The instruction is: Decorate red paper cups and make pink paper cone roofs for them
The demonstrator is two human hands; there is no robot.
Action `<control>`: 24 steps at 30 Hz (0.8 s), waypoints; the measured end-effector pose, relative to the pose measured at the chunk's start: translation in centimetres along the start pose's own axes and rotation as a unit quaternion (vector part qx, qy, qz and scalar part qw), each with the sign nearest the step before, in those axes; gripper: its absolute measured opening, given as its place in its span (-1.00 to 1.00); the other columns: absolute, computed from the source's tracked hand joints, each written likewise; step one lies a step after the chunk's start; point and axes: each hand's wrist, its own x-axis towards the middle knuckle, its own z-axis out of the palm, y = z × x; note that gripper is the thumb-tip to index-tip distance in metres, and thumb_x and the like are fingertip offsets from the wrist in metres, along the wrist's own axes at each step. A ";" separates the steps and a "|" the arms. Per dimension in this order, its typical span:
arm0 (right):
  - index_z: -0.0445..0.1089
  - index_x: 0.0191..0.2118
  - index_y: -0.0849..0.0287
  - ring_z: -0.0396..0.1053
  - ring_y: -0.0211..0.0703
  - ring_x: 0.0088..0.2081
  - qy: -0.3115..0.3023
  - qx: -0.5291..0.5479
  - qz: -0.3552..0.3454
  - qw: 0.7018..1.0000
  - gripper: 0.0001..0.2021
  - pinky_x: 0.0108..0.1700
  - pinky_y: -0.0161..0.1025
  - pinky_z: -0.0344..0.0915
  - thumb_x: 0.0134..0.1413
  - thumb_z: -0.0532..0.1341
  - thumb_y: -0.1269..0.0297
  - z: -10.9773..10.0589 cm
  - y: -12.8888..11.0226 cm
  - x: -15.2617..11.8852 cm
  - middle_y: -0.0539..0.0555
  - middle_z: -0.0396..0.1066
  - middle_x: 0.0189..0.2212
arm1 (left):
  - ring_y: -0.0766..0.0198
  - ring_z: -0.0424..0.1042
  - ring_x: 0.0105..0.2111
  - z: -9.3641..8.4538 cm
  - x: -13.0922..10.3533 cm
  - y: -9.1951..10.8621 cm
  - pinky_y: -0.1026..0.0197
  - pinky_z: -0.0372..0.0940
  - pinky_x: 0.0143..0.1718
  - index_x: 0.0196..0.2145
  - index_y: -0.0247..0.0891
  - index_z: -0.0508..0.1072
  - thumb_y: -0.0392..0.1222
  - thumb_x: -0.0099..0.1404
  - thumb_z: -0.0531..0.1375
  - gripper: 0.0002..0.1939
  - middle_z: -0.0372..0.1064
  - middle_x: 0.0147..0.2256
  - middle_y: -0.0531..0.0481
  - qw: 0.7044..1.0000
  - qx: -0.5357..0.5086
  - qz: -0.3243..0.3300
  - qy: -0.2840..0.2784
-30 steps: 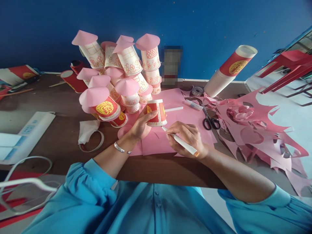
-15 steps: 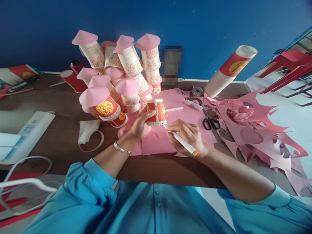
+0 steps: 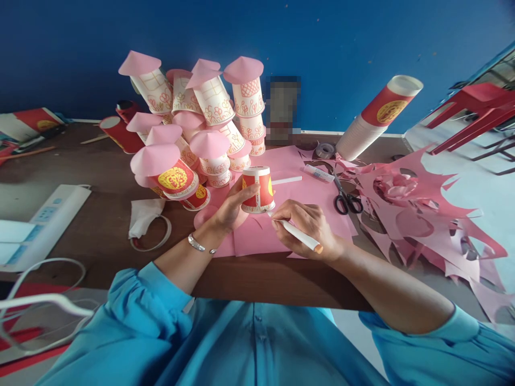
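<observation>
My left hand (image 3: 234, 205) is closed around a red and white paper cup (image 3: 263, 193) with a yellow emblem, held upside down over the pink paper. In my right hand (image 3: 303, 222) is a white marker (image 3: 300, 234) with an orange end, its tip close to the cup's rim; whether it touches I cannot tell. Small drawn marks run along the cup's white rim band. Pink paper sheets (image 3: 263, 236) lie beneath both hands. Behind the cup lies a white marker cap (image 3: 287, 180).
Decorated paper-cup towers with pink cone roofs (image 3: 209, 145) crowd the back left. Scissors (image 3: 346, 201), a glue stick (image 3: 318, 173), tape (image 3: 325, 150) and pink scraps (image 3: 426, 214) lie right, near a tall cup stack (image 3: 378, 120). A power strip (image 3: 48, 225) sits left.
The cup has tipped a little, so more of its base shows, and sits slightly lower. The marker tip has drawn back slightly down and left along the rim.
</observation>
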 end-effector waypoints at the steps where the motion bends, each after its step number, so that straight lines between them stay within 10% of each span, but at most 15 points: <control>1: 0.30 -0.22 0.10 0.46 -0.28 -0.48 -0.004 0.002 -0.004 1.000 -0.88 -0.43 -0.36 0.28 0.27 0.14 0.48 0.0 -0.1 0.0 -0.04 0.49 -0.44 | -0.11 0.46 0.19 0.2 -0.1 0.2 -0.19 0.34 0.23 0.14 -0.10 0.46 -0.01 0.18 0.45 -0.40 0.57 0.03 -0.07 1.000 0.007 0.004 -0.017; 24: 0.32 -0.14 0.10 0.51 -0.24 -0.43 0.065 -0.020 -0.046 0.997 -0.88 -0.43 -0.33 0.33 0.29 0.20 0.48 0.4 0.2 0.0 0.01 0.53 -0.38 | -0.16 0.48 0.16 0.9 -0.1 0.4 -0.18 0.34 0.21 -0.02 -0.24 0.58 0.13 0.28 0.33 -0.54 0.61 -0.05 -0.15 0.999 -0.025 -0.021 -0.008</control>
